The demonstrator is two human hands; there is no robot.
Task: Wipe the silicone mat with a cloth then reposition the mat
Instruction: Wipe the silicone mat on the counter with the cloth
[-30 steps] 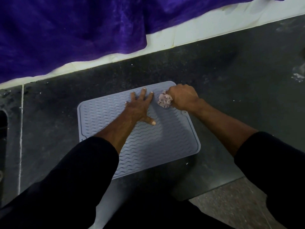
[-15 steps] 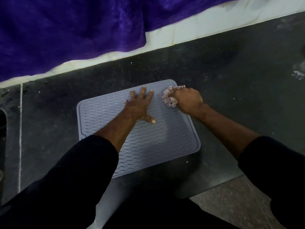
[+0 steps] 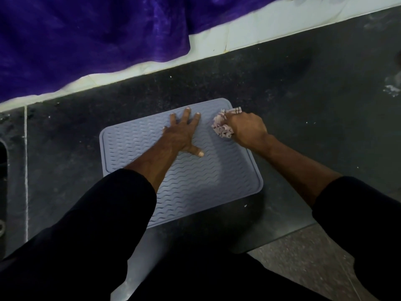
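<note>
A grey-blue silicone mat (image 3: 208, 187) with a wavy ribbed surface lies flat on the dark counter. My left hand (image 3: 184, 133) presses flat on the mat's upper middle, fingers spread and straight. My right hand (image 3: 247, 129) grips a crumpled pale checked cloth (image 3: 222, 126) against the mat's far right corner. Part of the cloth is hidden under my fingers. My left forearm and black sleeve cover the mat's near left part.
The dark speckled counter (image 3: 303, 101) surrounds the mat, with its front edge at the lower right. A purple fabric (image 3: 86, 40) hangs over the white tiled wall strip (image 3: 260, 31) behind. A sink edge (image 3: 3, 161) shows at far left.
My right hand has slid the cloth to the right, from beside my left fingers to the mat's far right corner. My left hand has stayed pressed in place.
</note>
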